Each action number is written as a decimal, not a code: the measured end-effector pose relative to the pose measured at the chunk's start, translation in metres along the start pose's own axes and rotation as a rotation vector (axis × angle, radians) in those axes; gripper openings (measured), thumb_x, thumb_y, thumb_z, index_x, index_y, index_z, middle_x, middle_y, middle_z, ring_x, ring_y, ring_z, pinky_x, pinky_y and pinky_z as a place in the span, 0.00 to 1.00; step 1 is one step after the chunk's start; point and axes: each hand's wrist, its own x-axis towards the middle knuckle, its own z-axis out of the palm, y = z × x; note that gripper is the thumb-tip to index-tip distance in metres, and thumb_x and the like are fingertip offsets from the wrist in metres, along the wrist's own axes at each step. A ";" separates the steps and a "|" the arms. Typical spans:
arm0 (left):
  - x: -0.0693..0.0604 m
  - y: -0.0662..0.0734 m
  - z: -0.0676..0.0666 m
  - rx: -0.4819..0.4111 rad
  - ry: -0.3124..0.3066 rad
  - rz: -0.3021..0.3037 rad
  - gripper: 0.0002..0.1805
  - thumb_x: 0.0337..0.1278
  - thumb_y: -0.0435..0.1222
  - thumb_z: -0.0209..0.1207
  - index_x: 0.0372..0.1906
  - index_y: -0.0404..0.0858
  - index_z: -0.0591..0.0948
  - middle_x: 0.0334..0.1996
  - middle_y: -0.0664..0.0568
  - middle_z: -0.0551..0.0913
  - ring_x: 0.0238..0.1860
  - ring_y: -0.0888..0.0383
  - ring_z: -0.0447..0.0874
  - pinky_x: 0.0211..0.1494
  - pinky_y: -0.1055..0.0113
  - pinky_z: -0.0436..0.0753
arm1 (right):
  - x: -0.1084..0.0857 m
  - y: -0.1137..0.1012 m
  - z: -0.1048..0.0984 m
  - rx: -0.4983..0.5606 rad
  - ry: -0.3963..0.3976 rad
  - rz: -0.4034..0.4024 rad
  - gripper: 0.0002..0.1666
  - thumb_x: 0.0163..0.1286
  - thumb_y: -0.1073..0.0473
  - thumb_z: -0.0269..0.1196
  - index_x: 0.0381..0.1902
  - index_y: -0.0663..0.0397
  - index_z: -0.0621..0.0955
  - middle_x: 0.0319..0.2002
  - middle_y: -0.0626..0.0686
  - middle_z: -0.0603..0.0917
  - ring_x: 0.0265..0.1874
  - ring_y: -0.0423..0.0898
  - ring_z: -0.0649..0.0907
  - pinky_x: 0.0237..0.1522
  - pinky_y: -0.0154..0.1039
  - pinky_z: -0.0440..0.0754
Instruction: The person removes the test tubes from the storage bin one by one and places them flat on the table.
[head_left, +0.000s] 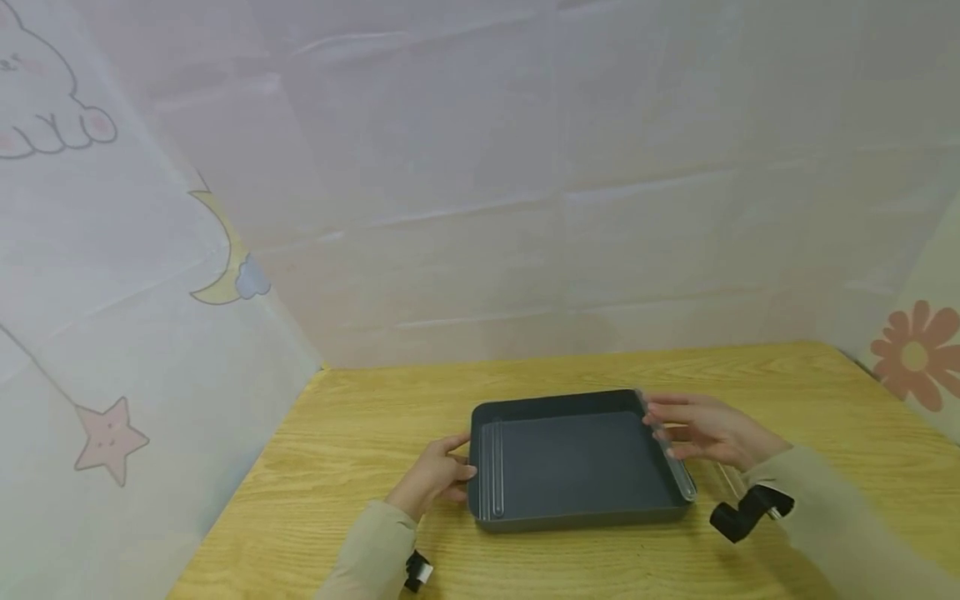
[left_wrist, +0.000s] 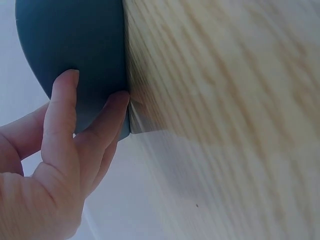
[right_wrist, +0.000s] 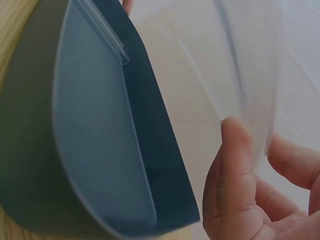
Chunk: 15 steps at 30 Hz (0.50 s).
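A dark blue-grey rectangular tray (head_left: 577, 467) with raised walls rests on the table. My left hand (head_left: 438, 477) touches its left side; in the left wrist view the fingertips (left_wrist: 67, 82) press on the outer wall. Clear plastic tubes (head_left: 497, 477) lie side by side inside, along the left wall. By the right wall, my right hand (head_left: 705, 429) holds another long clear plastic tube (head_left: 681, 475) between thumb and fingers. That tube looks broad and blurred in the right wrist view, raised apart from the tray wall there.
The yellow wood-grain table (head_left: 360, 408) has a pale printed sheet (head_left: 487, 208) behind it and at both sides. A thin clear piece (head_left: 726, 479) shows on the table beside the right wrist. Black straps (head_left: 750, 510) sit at the wrists.
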 end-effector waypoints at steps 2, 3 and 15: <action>0.000 0.000 0.000 -0.006 -0.006 0.002 0.34 0.61 0.20 0.55 0.72 0.30 0.61 0.45 0.38 0.83 0.37 0.52 0.85 0.27 0.65 0.82 | -0.001 0.000 -0.004 0.005 0.001 -0.005 0.30 0.74 0.55 0.59 0.70 0.51 0.64 0.45 0.50 0.79 0.36 0.43 0.81 0.33 0.35 0.82; 0.000 0.000 -0.001 -0.009 -0.009 0.004 0.34 0.61 0.20 0.55 0.72 0.30 0.61 0.45 0.38 0.82 0.37 0.52 0.85 0.27 0.65 0.82 | -0.002 0.000 -0.005 0.007 0.000 -0.005 0.25 0.74 0.56 0.59 0.66 0.46 0.69 0.45 0.50 0.78 0.36 0.43 0.81 0.33 0.35 0.82; 0.002 -0.002 -0.001 0.001 -0.010 0.014 0.34 0.61 0.20 0.55 0.72 0.31 0.62 0.46 0.36 0.82 0.35 0.52 0.85 0.25 0.67 0.80 | -0.003 0.011 -0.027 -0.031 0.004 -0.043 0.12 0.75 0.58 0.57 0.41 0.29 0.80 0.41 0.45 0.83 0.36 0.42 0.80 0.35 0.37 0.82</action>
